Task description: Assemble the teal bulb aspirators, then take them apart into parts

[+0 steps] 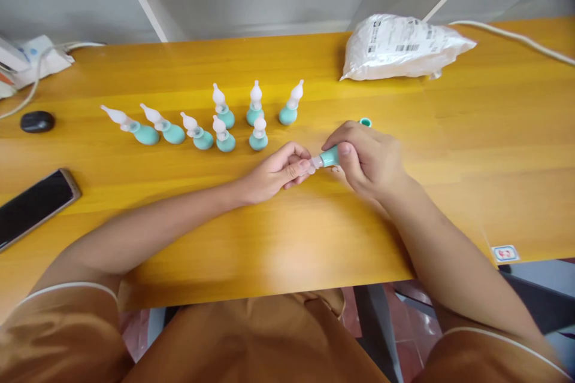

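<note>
Several nasal aspirators (255, 112) with teal bulbs and whitish pointed tips stand or lean on the wooden table, beyond and left of my hands. My right hand (371, 158) is closed around the teal bulb (330, 157) of another one. My left hand (282, 172) pinches its clear tip (313, 166), partly hidden by my fingers. Bulb and tip meet in line between my hands, slightly above the table. Behind my right hand shows a round teal piece (365, 122) with an open rim. A small pale piece (335, 169) lies under the bulb.
A white plastic package (399, 48) with printed labels lies at the back right, by a pale cable (516, 40). To the left are a phone (38, 206), a black mouse (37, 121) and white boxes (38, 60). A sticker (505, 253) marks the front right edge.
</note>
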Motion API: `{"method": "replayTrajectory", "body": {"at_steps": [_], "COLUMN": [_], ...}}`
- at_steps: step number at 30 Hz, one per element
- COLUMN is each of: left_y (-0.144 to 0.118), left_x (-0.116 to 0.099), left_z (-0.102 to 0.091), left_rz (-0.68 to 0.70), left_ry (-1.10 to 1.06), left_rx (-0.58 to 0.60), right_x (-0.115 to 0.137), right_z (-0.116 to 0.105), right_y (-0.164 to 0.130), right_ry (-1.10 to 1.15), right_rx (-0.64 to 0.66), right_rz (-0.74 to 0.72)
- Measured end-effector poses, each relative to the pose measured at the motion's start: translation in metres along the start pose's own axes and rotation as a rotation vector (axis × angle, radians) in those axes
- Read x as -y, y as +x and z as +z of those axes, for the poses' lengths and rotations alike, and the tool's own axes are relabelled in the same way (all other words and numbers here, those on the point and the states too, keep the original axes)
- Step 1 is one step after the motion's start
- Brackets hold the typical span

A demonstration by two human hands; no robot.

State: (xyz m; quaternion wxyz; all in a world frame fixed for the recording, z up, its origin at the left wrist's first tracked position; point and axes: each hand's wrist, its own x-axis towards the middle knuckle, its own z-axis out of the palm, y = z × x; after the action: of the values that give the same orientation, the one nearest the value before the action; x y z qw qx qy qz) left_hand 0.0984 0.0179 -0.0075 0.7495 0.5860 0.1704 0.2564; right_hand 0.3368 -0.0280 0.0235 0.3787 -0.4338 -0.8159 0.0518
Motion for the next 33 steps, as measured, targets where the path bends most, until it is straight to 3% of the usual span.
{"method": "replayTrajectory", "body": {"at_steps": [14,25,33], "left_y": [-0.004,-0.003,-0.002], "left_x": [0.001,0.002,-0.003], "left_z": [0.003,0.002,-0.001], "left_rz": [-0.022,-0.034,-0.037], "left_ry": [0.129,0.065,-0.009], "left_rx": [-0.034,0.003,0.065], "right_x": [0.002,0.003,-0.002], "right_z": [0.007,0.007,0.011], "right_y": [0.001,-0.001,-0.004], "right_ry": [-0.043,-0.221,-0.171], "right_rx": [0.027,0.008,-0.001], "right_rz": [0.001,-0.111,-0.143]}}
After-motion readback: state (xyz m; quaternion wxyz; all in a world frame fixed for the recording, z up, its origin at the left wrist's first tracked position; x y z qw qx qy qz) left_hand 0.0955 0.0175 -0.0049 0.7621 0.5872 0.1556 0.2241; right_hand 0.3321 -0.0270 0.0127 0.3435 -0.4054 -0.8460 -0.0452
